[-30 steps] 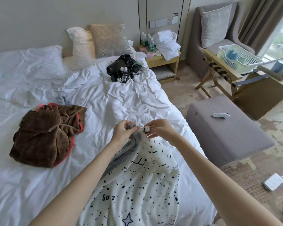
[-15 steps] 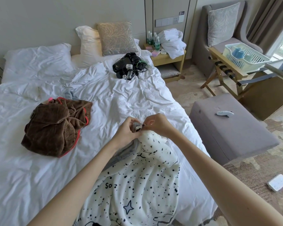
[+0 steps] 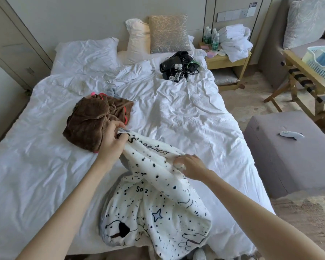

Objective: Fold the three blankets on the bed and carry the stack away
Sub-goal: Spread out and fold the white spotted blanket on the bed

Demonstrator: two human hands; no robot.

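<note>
Spotted blanket [image 3: 158, 209], soft white fleece with black dots and a star, lies bunched on the bed [image 3: 176, 117] at its near edge. The left hand [image 3: 112, 142] pinches one corner and the right hand [image 3: 190, 166] grips the hem, well apart. A crumpled plush brown blanket [image 3: 94, 124] lies beside.

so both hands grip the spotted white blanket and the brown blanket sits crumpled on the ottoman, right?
Wrong place: the head view shows the brown blanket crumpled on the bed. The left hand and right hand do both grip the spotted white blanket.
</note>
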